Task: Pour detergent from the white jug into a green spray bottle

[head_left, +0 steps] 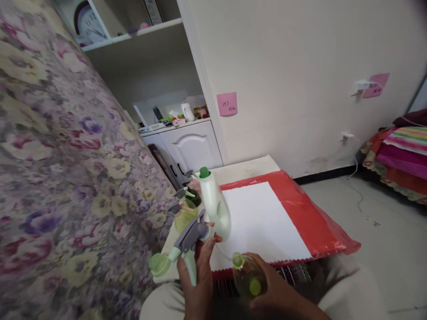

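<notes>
My left hand (200,275) is closed around a grey and pale green trigger spray head (190,235), which is off its bottle. A thin tube runs from it toward the right. My right hand (270,284) wraps round a clear yellow-green spray bottle (245,278), held upright with its neck uncovered, just in front of the table edge. Past my left hand stands a tall white jug (215,204) with a green spout at its open top. Left of the jug are a yellowish spray bottle (185,217) and a dark one (194,197). A green cap (159,265) sits at the table's left corner.
A white sheet (263,218) lies over red plastic (300,209) on the low table. A floral curtain (83,178) hangs close on the left. Behind stand a shelf cabinet (193,146) and a wall with a pink note (227,104). A bed (400,155) is at right.
</notes>
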